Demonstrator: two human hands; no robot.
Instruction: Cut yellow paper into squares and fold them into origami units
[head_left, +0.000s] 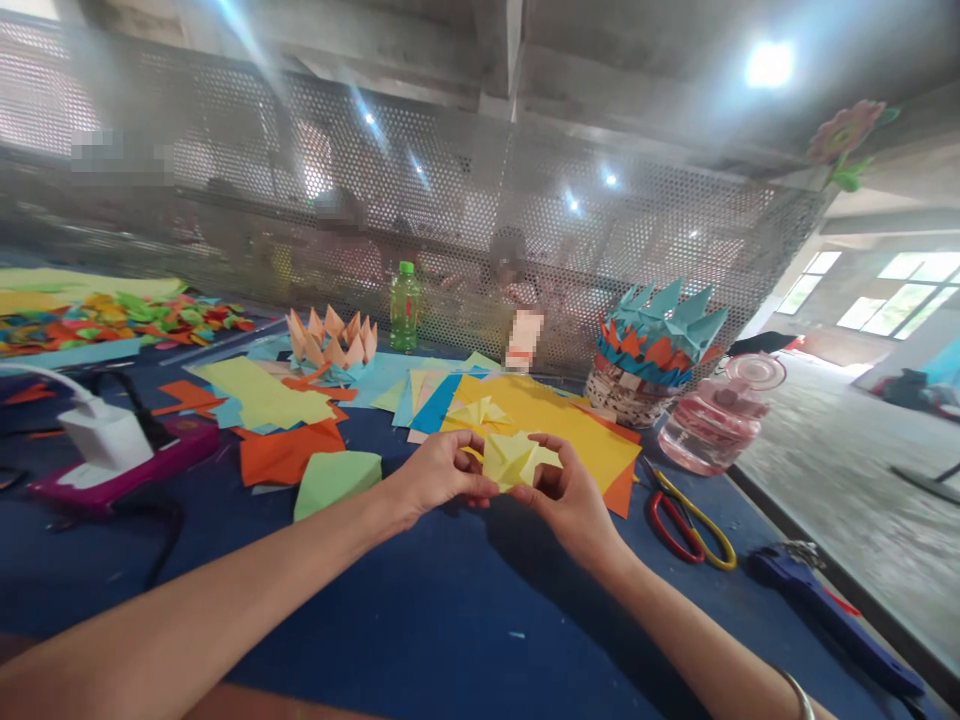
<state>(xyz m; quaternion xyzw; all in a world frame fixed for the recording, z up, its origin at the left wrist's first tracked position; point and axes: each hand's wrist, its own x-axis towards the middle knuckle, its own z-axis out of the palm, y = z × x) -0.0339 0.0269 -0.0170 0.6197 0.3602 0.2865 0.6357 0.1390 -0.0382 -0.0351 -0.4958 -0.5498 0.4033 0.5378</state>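
A pale yellow folded paper piece (511, 461) is held up between both hands, over the dark blue tabletop. My left hand (451, 468) pinches its left edge between thumb and fingers. On the opposite edge, my right hand (559, 490) grips it the same way, with some fingers hidden behind the paper. Another yellow folded piece (480, 412) lies just beyond, on stacked yellow-orange paper sheets (577, 440). Green paper (337, 478) rests beside my left forearm, with orange paper (289, 452) behind it.
Red-and-yellow scissors (686, 525) and a blue-handled tool (832, 610) lie at right. A pink bottle (712, 425) stands near a layered paper-point basket (637, 370). A peach paper crown (331, 345), green bottle (405, 308) and power strip (127, 470) are further left.
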